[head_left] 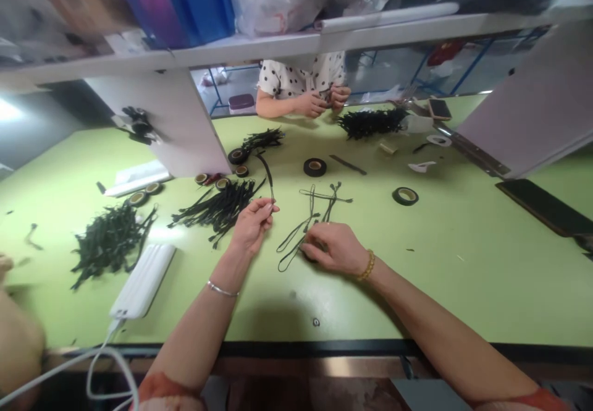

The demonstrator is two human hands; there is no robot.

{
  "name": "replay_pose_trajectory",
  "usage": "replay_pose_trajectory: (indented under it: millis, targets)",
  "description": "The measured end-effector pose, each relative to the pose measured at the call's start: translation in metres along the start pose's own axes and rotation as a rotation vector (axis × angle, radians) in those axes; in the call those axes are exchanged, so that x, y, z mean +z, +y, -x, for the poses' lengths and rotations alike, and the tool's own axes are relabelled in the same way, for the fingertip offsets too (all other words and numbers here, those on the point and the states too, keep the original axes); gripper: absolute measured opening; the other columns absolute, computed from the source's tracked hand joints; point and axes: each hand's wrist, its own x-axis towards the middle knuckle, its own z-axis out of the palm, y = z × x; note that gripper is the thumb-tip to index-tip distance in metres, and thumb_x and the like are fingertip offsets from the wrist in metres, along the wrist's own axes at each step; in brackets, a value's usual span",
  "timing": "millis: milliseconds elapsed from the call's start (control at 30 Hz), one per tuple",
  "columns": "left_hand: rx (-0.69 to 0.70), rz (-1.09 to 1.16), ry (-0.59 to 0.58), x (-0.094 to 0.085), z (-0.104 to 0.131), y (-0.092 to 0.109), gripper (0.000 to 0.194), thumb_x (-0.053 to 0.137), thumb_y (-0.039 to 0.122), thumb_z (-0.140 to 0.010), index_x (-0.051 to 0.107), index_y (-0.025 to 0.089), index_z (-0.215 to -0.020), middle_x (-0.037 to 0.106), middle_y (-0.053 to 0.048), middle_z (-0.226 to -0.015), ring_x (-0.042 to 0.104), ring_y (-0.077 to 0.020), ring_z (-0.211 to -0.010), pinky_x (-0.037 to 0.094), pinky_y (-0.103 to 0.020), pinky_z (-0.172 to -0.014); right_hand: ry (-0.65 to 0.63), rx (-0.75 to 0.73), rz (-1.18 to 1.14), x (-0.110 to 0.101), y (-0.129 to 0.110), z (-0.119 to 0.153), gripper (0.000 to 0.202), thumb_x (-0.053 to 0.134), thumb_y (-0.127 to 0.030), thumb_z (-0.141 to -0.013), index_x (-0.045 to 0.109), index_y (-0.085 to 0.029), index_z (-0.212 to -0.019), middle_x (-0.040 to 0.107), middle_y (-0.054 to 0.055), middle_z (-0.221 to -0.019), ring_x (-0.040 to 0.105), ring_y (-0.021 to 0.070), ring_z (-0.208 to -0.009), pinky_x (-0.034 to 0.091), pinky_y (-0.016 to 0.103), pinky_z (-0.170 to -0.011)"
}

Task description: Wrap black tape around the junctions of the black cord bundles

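My left hand [254, 222] pinches the lower end of a thin black cable [267, 173], whose thicker, dark-wrapped part stands up above the fingertips. Over the middle of the table, my right hand [334, 245] is closed with its fingers curled down at several thin looped cables [296, 232] with small dark ends. What its fingertips grip is hidden under the hand. Left of my left hand lies a bundle of black wrapped cables [220, 207]. A roll of black tape [315, 167] lies beyond the loops, and another black tape roll [405, 196] is to the right.
At left are a second cable pile [111, 238] and a white power bank [142, 281] with a white cord. A dark phone [546, 206] lies at right. A shelf [278, 46] crosses above. Opposite, a co-worker's hands [319, 102] are near another black pile [370, 122].
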Motion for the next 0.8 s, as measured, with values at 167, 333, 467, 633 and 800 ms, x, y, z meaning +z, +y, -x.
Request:
replay_pose_trajectory:
  millis: [167, 333, 467, 633, 800]
  targets:
    - [-0.018, 0.032, -0.002, -0.002, -0.002, -0.002, 0.024, 0.080, 0.021, -0.064, 0.068, 0.013, -0.084, 0.068, -0.003, -0.077, 0.053, -0.0027, -0.055, 0.044, -0.014, -0.050, -0.208, 0.052, 0.328, 0.001, -0.008, 0.001, 0.024, 0.070, -0.038, -0.081, 0.062, -0.016, -0.083, 0.064, 0.006, -0.082, 0.051, 0.0138, -0.060, 0.032, 0.026, -0.052]
    - [-0.031, 0.027, -0.043, -0.001, -0.001, -0.002, 0.020, 0.076, 0.020, -0.069, 0.070, 0.012, -0.086, 0.067, -0.005, -0.083, 0.055, -0.0037, -0.059, 0.047, -0.016, -0.055, -0.226, 0.081, 0.400, 0.000, -0.012, 0.001, 0.017, 0.062, -0.034, -0.085, 0.063, -0.017, -0.084, 0.063, 0.008, -0.086, 0.052, 0.0150, -0.061, 0.031, 0.027, -0.051]
    - [-0.033, 0.022, -0.070, -0.001, -0.001, -0.003, 0.020, 0.074, 0.016, -0.068, 0.071, 0.012, -0.088, 0.067, -0.005, -0.085, 0.055, -0.0042, -0.062, 0.047, -0.016, -0.058, -0.298, 0.085, 0.427, -0.004, -0.014, 0.001, 0.015, 0.066, -0.032, -0.078, 0.061, -0.017, -0.078, 0.063, 0.009, -0.081, 0.053, 0.0164, -0.059, 0.029, 0.029, -0.050]
    - [-0.050, -0.023, -0.057, -0.002, -0.001, -0.005, 0.019, 0.074, 0.017, -0.067, 0.071, 0.013, -0.085, 0.066, -0.003, -0.077, 0.050, -0.0036, -0.056, 0.042, -0.016, -0.051, -0.320, 0.098, 0.398, -0.004, -0.009, 0.002, 0.004, 0.058, -0.016, -0.076, 0.059, -0.017, -0.073, 0.066, 0.007, -0.079, 0.053, 0.0155, -0.058, 0.026, 0.029, -0.051]
    - [-0.050, -0.088, -0.033, -0.002, -0.001, -0.007, 0.020, 0.077, 0.022, -0.065, 0.069, 0.013, -0.081, 0.064, -0.002, -0.074, 0.050, -0.0043, -0.057, 0.037, -0.016, -0.051, -0.030, 0.174, -0.102, 0.000, -0.002, 0.000, 0.012, 0.053, -0.022, -0.083, 0.054, -0.019, -0.071, 0.057, 0.000, -0.060, 0.044, 0.0110, -0.049, 0.032, 0.026, -0.050]
